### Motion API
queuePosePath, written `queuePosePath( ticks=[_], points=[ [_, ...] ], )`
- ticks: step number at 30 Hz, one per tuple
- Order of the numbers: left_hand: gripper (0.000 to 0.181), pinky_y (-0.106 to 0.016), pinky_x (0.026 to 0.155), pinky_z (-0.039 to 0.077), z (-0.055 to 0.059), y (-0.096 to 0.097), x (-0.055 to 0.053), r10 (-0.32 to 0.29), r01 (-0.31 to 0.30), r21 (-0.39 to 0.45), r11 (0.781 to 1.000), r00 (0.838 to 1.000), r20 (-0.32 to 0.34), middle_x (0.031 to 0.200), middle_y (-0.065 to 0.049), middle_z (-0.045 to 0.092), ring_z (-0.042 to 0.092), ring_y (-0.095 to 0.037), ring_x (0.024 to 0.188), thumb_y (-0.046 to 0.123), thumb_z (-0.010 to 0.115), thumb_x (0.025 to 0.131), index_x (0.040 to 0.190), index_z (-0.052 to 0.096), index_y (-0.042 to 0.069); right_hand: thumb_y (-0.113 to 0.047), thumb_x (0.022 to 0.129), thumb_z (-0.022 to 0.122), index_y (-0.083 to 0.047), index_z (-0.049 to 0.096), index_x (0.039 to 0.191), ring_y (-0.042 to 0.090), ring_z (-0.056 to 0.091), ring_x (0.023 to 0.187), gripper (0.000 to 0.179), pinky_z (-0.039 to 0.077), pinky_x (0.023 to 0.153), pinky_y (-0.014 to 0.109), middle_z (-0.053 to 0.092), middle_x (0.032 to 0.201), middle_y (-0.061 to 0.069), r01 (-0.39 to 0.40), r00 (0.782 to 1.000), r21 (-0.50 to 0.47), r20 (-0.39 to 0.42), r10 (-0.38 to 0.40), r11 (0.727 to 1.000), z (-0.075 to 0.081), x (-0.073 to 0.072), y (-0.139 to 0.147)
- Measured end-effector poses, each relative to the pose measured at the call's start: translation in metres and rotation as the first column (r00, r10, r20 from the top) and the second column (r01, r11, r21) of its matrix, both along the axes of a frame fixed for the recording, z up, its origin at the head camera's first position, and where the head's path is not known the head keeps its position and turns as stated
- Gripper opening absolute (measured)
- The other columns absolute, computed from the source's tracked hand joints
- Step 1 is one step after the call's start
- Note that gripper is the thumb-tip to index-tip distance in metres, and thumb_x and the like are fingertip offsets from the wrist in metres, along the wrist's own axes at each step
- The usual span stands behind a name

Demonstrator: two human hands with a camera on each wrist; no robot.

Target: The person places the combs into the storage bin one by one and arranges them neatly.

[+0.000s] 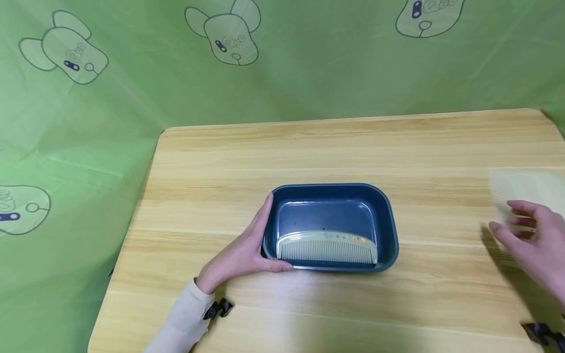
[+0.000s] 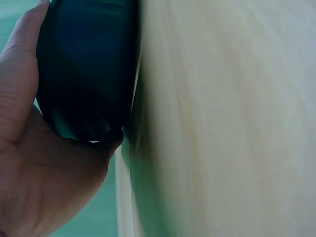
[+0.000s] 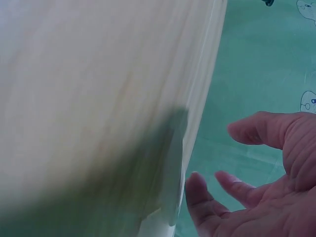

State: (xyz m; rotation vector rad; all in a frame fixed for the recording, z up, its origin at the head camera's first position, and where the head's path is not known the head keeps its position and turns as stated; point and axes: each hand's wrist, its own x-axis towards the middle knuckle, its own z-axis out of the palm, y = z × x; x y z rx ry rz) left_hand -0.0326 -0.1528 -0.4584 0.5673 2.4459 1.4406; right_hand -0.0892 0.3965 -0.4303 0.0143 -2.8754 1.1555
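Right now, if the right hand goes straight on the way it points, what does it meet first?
Probably the comb under the right hand, though the height above it is unclear.

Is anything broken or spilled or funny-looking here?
Nothing stands out: the comb sits inside the blue tray and looks whole, and I see no spill. The pale comb-like thing by the right hand is partly hidden, so I can't check it all.

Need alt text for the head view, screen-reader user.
A person's left grip holds the left end of a blue tray with a pale comb along its near side. The right grip hovers over a pale, toothed item at the wooden table's right. Behind hangs printed green cloth.
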Motion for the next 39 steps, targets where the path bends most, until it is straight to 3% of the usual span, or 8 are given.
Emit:
queuePosePath(
  ticks=[5,11,16,22,25,29,34,39],
  points=[
    [0.15,-0.051,0.13,0.02,0.0,0.001,-0.001,-0.005,0.005,0.0,1.0,1.0,-0.013,0.181,0.007,-0.009,0.003,-0.017,0.166,0.038,0.101,0.081,0.174,-0.016,0.024,-0.001,0.099,0.07,0.024,0.042,0.149,-0.011,0.043,0.101,0.063,0.032,0.074,-0.003,0.042,0.145,0.052,-0.008,1.0,0.072,0.007,0.007,0.997,-0.001,-0.002,0.006],
    [0.15,-0.052,0.13,0.02,0.0,0.002,-0.002,-0.012,0.012,0.005,1.0,1.0,-0.028,0.182,0.007,-0.008,0.003,-0.018,0.166,0.038,0.101,0.081,0.174,-0.016,0.024,-0.006,0.1,0.071,0.023,0.041,0.149,0.068,0.037,0.119,0.064,0.032,0.081,0.026,0.036,0.14,0.053,0.005,0.999,0.2,0.036,-0.013,0.98,-0.001,0.003,0.011],
    [0.149,-0.052,0.129,0.021,0.0,0.002,-0.002,-0.011,0.011,0.004,1.0,1.0,-0.021,0.181,0.007,-0.008,0.003,-0.017,0.166,0.036,0.1,0.082,0.174,-0.017,0.027,-0.007,0.099,0.072,0.023,0.043,0.144,0.062,0.03,0.123,0.062,0.029,0.082,0.058,0.039,0.124,0.046,0.036,0.998,0.271,0.039,-0.048,0.962,0.001,0.004,0.011],
    [0.149,-0.052,0.129,0.02,0.0,0.002,-0.002,-0.007,0.007,0.01,1.0,1.0,-0.003,0.181,0.008,-0.009,0.002,-0.016,0.166,0.037,0.1,0.082,0.174,-0.017,0.027,0.0,0.099,0.069,0.026,0.036,0.145,0.068,0.015,0.144,0.063,0.011,0.115,0.08,0.026,0.142,0.055,0.03,0.998,0.236,0.052,-0.044,0.971,-0.001,0.002,0.017],
    [0.15,-0.052,0.13,0.02,0.0,0.001,-0.001,-0.007,0.007,0.015,1.0,1.0,-0.002,0.181,0.007,-0.009,0.002,-0.016,0.166,0.036,0.1,0.081,0.174,-0.017,0.026,0.0,0.099,0.068,0.026,0.034,0.145,0.071,0.012,0.145,0.063,0.008,0.117,0.082,0.023,0.144,0.058,0.019,0.998,0.229,0.048,-0.031,0.973,-0.003,0.001,0.02],
    [0.149,-0.052,0.13,0.019,0.0,0.001,0.0,-0.009,0.009,0.011,1.0,1.0,0.001,0.181,0.006,-0.01,0.001,-0.017,0.166,0.036,0.1,0.082,0.174,-0.017,0.028,-0.001,0.098,0.071,0.027,0.03,0.148,0.069,0.031,0.126,0.071,0.039,0.096,0.056,0.03,0.136,0.055,0.016,0.998,0.244,0.052,-0.03,0.97,-0.003,-0.001,0.022],
    [0.148,-0.054,0.129,0.02,0.0,0.001,0.002,-0.005,0.005,0.008,1.0,1.0,-0.001,0.181,0.006,-0.01,0.001,-0.017,0.166,0.035,0.1,0.083,0.174,-0.017,0.025,-0.008,0.094,0.076,0.029,0.024,0.149,0.063,0.045,0.098,0.085,0.029,0.065,0.019,0.042,0.114,0.051,0.042,0.997,0.249,0.054,-0.057,0.967,-0.001,-0.005,0.024],
    [0.148,-0.055,0.129,0.02,0.0,0.001,0.001,-0.005,0.005,0.015,1.0,1.0,0.003,0.181,0.006,-0.01,0.001,-0.018,0.166,0.034,0.1,0.083,0.174,-0.016,0.024,-0.009,0.09,0.081,0.032,0.031,0.141,0.048,0.055,0.076,0.083,0.032,0.053,0.015,0.049,0.1,0.047,0.03,0.997,0.256,0.065,-0.048,0.966,0.002,-0.01,0.024]
  ],
)
